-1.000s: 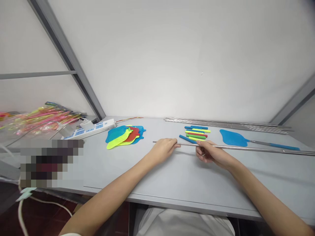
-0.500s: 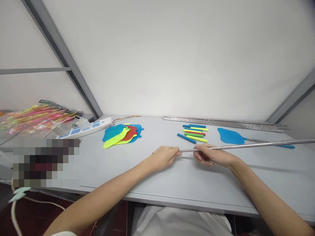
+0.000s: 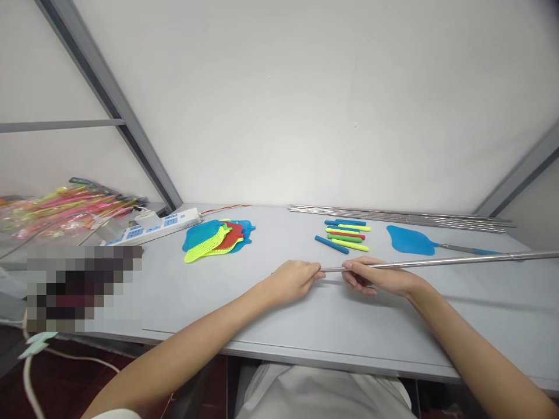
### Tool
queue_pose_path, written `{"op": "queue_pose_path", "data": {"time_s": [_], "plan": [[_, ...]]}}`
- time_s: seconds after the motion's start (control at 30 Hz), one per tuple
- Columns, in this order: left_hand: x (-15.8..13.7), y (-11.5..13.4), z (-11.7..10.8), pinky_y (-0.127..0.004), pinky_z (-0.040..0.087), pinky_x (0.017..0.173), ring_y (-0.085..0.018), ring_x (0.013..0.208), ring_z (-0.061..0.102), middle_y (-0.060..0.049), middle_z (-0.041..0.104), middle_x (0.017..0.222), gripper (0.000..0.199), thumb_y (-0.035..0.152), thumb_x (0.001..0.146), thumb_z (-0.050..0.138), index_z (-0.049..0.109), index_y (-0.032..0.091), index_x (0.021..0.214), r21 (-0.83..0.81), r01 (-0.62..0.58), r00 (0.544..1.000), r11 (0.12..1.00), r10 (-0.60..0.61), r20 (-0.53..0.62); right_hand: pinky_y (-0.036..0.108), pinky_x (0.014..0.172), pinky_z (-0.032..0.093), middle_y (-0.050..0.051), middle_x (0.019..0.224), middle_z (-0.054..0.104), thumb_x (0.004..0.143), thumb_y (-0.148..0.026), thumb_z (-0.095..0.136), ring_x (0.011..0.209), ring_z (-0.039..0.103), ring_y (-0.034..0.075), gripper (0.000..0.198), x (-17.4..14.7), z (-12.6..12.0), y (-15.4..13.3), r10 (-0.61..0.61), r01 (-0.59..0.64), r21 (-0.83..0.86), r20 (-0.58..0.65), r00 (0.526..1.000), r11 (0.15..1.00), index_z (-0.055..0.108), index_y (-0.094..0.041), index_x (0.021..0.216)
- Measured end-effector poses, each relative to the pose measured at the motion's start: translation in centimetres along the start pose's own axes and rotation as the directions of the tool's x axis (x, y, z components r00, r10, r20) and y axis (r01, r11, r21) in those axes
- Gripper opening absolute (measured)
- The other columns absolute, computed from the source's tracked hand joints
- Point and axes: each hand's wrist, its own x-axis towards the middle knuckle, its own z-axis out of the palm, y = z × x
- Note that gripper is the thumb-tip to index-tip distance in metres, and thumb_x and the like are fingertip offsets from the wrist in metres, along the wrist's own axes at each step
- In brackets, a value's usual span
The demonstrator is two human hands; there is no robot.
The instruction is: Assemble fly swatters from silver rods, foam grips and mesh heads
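Note:
Across the front of the table runs a long, thin telescopic metal rod [image 3: 454, 261], thicker toward the right, where it leaves the view. My left hand [image 3: 292, 282] is closed around its thin left end. A short bare stretch separates it from my right hand [image 3: 371, 277], whose thumb and fingers pinch the rod. Beyond the hands lie several coloured plastic handles [image 3: 347, 238] in blue, yellow, green and red. A blue fly swatter [image 3: 410, 240] rests behind the rod at right, with its grip partly covered by it. Overlapping fly swatter heads [image 3: 218, 238] lie at left.
Several more metal rods [image 3: 402, 217] lie along the wall at the back. A white power strip [image 3: 177, 221] with plugs sits at the back left. Beside it are bright items in clear plastic bags [image 3: 74, 203]. A pixelated dark patch covers the left front corner.
The rod's right part has shifted slightly down in view and now covers part of the blue swatter's grip. Both hands keep their grasp and have barely moved.

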Motion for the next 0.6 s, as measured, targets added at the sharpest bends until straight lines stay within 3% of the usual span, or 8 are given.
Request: {"op": "queue_pose_path", "data": {"time_s": [0.3,0.6], "plan": [[0.0,-0.1,0.3,-0.022,0.027,0.048,-0.011,0.052,0.045,0.000,0.049,0.059,0.034,0.034,0.084,0.016,0.041,0.017,0.070,0.001,-0.052,0.997,0.999,0.052,-0.054,0.022,0.046,0.027,-0.003,0.050,0.038,0.078,-0.045,0.030,0.041,0.035,0.006,0.040,0.2,0.0,-0.1,-0.048,0.048,0.020,0.009,0.999,0.999,0.044,-0.014,0.056],[0.5,0.5,0.2,-0.021,0.029,0.051,-0.010,0.053,0.044,0.000,0.049,0.061,0.039,0.039,0.083,0.014,0.043,0.017,0.070,-0.086,0.051,0.991,0.995,-0.061,-0.117,0.023,0.044,0.026,-0.001,0.047,0.039,0.077,-0.035,0.030,0.040,0.034,0.006,0.038,1.2,0.1,0.4,-0.070,0.110,0.182,-0.213,0.975,0.977,0.041,-0.014,0.047]]}}
